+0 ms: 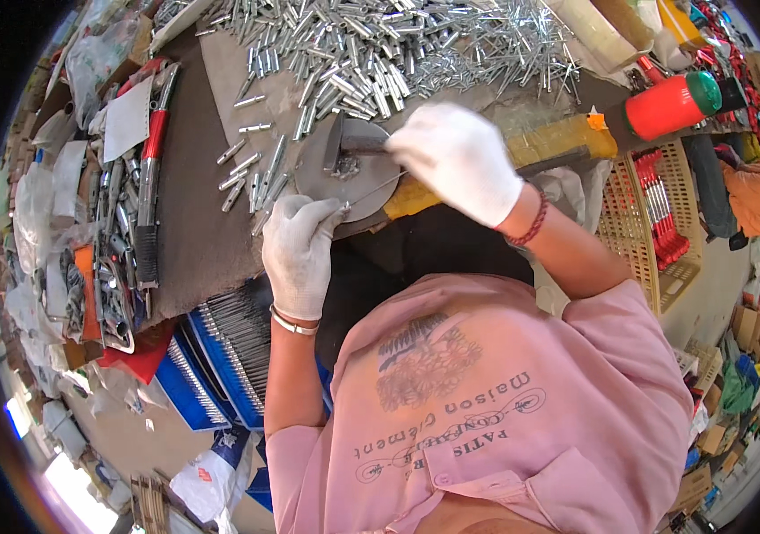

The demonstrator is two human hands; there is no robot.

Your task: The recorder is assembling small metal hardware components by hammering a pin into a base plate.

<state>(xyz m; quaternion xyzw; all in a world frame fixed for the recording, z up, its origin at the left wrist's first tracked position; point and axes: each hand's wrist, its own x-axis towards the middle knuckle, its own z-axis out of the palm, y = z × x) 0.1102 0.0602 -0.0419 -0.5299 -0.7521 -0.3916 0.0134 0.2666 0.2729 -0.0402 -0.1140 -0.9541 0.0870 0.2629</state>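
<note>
My left hand (298, 254), in a white glove, is closed with thumb and fingers pinching a small silvery metal part at the front edge of a round grey plate (309, 182). A thin metal rod (375, 190) slants from those fingertips toward my right hand (458, 160). That gloved hand is motion-blurred, its fingers curled in at the plate's right side, and what they grip is hidden. A dark, blocky metal piece (364, 138) with an upright plate stands on the round plate, reaching to the right fingertips. Shiny bits lie beside it.
Heaped metal sleeves (362, 67) and thin pins (505, 53) cover the bench's far side. Tools and a red-handled bar (153, 147) lie left. A red cylinder (665, 107) sits right, above a yellow crate (625, 214). Blue bins (211, 356) stand below; another person (758, 191) sits far right.
</note>
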